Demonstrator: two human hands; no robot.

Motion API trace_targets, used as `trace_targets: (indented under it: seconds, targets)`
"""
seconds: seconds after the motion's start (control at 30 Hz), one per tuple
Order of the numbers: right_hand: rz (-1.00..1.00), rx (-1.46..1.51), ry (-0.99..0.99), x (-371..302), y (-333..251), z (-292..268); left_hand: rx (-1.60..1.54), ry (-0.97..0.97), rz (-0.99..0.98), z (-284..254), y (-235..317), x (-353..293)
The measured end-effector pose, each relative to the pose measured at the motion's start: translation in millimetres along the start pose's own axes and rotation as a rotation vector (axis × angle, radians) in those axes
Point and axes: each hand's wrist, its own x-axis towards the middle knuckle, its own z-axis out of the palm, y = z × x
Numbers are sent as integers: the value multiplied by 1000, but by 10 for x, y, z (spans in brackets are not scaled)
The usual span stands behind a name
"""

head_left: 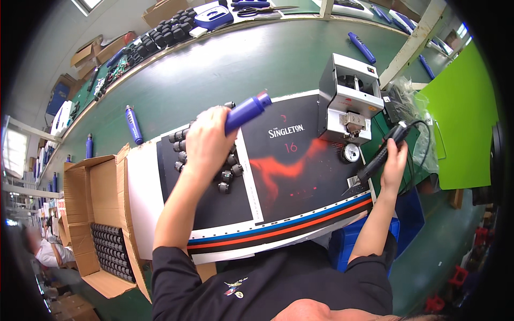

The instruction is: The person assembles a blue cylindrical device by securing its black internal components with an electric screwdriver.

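1. Biggest thing by far is the long green-topped desk [257, 59], with a bunch of loose dark-blue plastic cylinders [133, 125] spread over it. Can't tell from here which of those are finished
2. Next up, the flat black printed sheet [321, 176] with white borders, a red splash and a striped front edge, right in front of the person
3. Left of that, an open brown cardboard box [110, 184] with neat rows of small black parts [112, 251] inside. Could be done pieces or just stock, no way to say
4. Boxy silver-and-white metal machine [347, 101] at the sheet's far right corner, neither hand on it
5. Left hand [209, 142] is curled snugly round one dark-blue plastic tube [247, 113], held up over the sheet and pointing away to the right
6. Right hand [394, 160] has its fingers closed round a slim black corded tool [373, 165], tip down by the sheet's right edge. It's well apart from the tube, so I'd judge no work is happening on it this instant
7. Loose ribbed black pieces [226, 174] sit clustered below and around the left hand, probably the part left to do imo
8. Tiniest: a round white-faced dial-like piece [351, 153] just in front of the machine
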Motion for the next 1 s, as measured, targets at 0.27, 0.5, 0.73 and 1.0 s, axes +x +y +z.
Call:
trace_targets:
  seconds: [0.27,0.5,0.73,1.0]
  targets:
    - [-138,-858,23,-164,-36,196,86,-544,-181,289,-471,847]
    - [-367,-487,-153,-504,-904,546,-379,-468,-194,68,-106,688]
    - [-453,-337,-933,-880,-1056,1333,-1644,-644,-778,12,706,-417]
    - [-201,40,-920,-779,-788,1340,-1549,-663,-651,33,448,-618]
